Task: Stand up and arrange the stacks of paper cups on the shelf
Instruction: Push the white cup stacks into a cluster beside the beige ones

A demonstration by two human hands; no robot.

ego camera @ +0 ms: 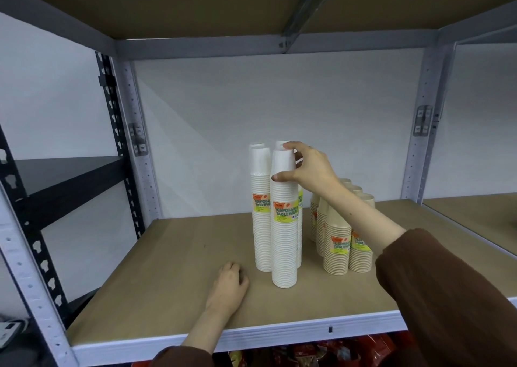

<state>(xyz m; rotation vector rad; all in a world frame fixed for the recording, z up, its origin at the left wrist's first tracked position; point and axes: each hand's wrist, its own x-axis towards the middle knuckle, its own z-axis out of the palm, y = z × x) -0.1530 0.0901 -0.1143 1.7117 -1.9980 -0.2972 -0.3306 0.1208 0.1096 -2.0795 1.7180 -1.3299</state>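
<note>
Shelf board [173, 255], far left: bare, nothing standing on it.

Left hand [228, 284]: resting knuckles-up on the board, near edge, fingers curled loosely under. Holds nothing. Sits just left of the front white stack's base, not touching it.

Centre: cluster of tall white cup stacks, all upright, long axis vertical. Front white stack [284, 227] stands nearest the shelf edge, a little forward of the others. Left white stack [260, 213] is just behind and to its left, sides touching or nearly so. At least one more white stack behind; only tops show, count unclear.

Right hand [310, 168]: reaching in from the right, wrapped partly round the upper end of the front white stack. Thumb across the near face, fingers over the top cup. Grip looks light, hand half closed, not clenched.

Right: shorter tan cup stacks [337, 243], several in a row running away to the wall, upright, set apart from the white group by a narrow gap.

Judgement: the front stack sits proud of its neighbours; the right hand holds it high, so a push to the far side risks tipping. The left hand is nearer the base and could steady it.
</note>
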